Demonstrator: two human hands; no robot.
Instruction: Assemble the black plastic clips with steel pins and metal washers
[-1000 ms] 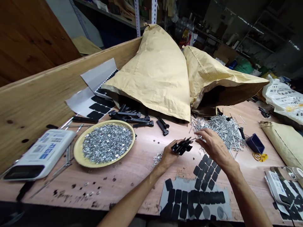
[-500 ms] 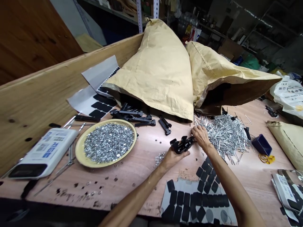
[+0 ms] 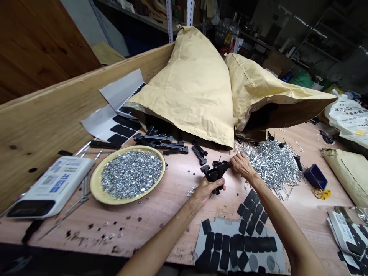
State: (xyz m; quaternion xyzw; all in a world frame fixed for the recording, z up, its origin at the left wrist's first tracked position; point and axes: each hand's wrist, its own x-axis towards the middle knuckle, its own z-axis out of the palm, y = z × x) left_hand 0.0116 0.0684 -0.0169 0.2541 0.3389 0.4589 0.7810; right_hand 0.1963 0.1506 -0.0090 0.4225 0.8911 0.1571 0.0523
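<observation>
My left hand (image 3: pixel 207 188) is closed round a black plastic bracket (image 3: pixel 215 172), held a little above the wooden table (image 3: pixel 161 207). My right hand (image 3: pixel 240 164) pinches at the bracket's right end, at the near edge of a heap of thin metal pins (image 3: pixel 271 161). Whether a pin is between those fingers is too small to tell. A sheet of black rubber pads (image 3: pixel 241 241) lies just below both forearms.
A yellow plate of small silver nuts (image 3: pixel 129 174) sits at left, a white box (image 3: pixel 48 188) beside it. Loose black brackets (image 3: pixel 163 142) spill from two tan paper sacks (image 3: pixel 198 84) at the back. A small blue tray (image 3: pixel 315 176) stands right of the pins.
My right hand left the pad sheet, reached to the pin heap, then came to the bracket's end. My left hand tilted the bracket more upright and lifted it slightly.
</observation>
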